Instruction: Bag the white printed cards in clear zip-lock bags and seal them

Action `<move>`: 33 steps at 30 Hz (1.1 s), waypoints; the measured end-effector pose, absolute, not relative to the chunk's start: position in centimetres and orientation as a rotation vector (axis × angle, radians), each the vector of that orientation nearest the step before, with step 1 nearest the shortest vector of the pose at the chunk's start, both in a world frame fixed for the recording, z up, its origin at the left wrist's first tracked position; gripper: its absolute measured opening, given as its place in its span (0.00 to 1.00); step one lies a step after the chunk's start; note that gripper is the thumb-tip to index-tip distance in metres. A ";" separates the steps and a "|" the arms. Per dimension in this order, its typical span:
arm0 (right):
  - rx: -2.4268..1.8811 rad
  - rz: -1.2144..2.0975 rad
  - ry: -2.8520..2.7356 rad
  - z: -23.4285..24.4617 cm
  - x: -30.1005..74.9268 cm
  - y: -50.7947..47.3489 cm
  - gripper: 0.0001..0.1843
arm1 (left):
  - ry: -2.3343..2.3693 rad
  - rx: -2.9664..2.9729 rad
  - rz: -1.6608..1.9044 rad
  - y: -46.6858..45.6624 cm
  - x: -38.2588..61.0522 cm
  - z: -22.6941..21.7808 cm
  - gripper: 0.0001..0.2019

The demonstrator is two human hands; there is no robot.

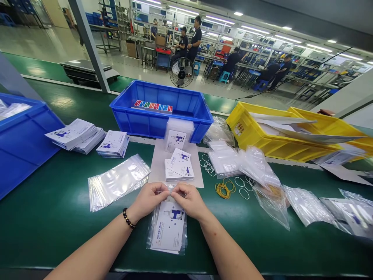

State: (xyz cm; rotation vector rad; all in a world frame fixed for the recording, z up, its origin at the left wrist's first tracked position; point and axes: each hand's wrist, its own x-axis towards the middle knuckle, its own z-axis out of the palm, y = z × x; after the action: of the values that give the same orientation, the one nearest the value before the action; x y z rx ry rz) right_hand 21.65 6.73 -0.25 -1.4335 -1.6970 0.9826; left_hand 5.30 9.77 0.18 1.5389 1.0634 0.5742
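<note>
My left hand [153, 199] and my right hand [188, 198] pinch the top end of a clear plastic bag [184, 233], their fingertips nearly meeting. Inside the bag lies a white printed booklet [168, 229] with a purple bottle picture, flat on the green table. Just beyond my hands a small stack of printed booklets [180, 165] rests on a grey sheet [157, 155], the top ones askew. Behind that stack, bagged booklets [176, 140] lean against the blue bin. To the left of my left hand lies a fanned pile of empty clear bags [118, 182].
A blue bin [161, 91] stands ahead, another blue bin [26, 144] at far left. Booklet stacks [72, 134] sit between them. Yellow rubber bands [223, 190], white rings [244, 193] and plastic packs [224, 159] lie to the right, before a yellow bin [262, 144]. People work beyond a fan [182, 72].
</note>
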 end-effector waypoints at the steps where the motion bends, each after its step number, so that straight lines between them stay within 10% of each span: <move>1: -1.427 0.971 -1.716 -0.3 21.7 6.7 0.08 | 1.065 1.605 0.577 9.9 5.1 0.2 0.12; 6: -1.437 0.805 -1.738 -0.6 22.4 6.9 0.05 | 1.405 2.101 0.803 11.7 3.2 -0.8 0.17; 11: -1.465 0.630 -1.694 -0.8 22.6 7.0 0.08 | 1.901 2.251 0.302 13.1 1.9 -1.7 0.23; 33: -1.453 0.690 -1.676 -1.3 22.2 6.9 0.06 | 1.832 2.094 -0.078 13.8 1.0 -0.1 0.15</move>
State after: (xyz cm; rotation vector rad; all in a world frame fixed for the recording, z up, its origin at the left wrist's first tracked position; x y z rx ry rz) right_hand 22.21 6.89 -1.31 -1.4527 -1.6764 0.6895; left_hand 1.05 13.77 -0.08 2.0937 1.8320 -0.0783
